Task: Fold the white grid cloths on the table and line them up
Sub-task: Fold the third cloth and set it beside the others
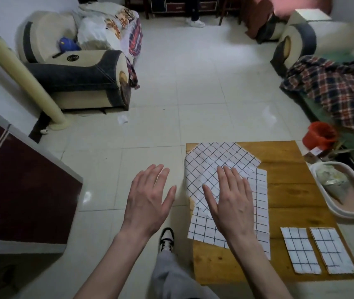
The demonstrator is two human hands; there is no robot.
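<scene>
Counter (290,190): rectangular wooden top, honey-yellow planks with visible grain, at 4 o'clock in the view.

Upper unfolded cloth (214,162): thin white fabric with a dark line grid, lying skewed so its squares read as diamonds, at the counter's 10 o'clock corner, one edge drooping over the side.

Lower unfolded cloth (260,203): same fabric, grid running square, partly under the skewed one, toward 7 o'clock on the counter.

Two folded cloths: compact thick rectangles of the same grid fabric, side by side at the counter's 5 o'clock corner, the left folded cloth (300,250) just beside the right folded cloth (331,249).

Right hand (230,201): fingers straight and together, palm down over both unfolded cloths; whether it touches them is unclear.

Left hand (148,201): flat, fingers extended, holding nothing, above the tiled floor (182,93) at 9 o'clock of the counter.
</scene>
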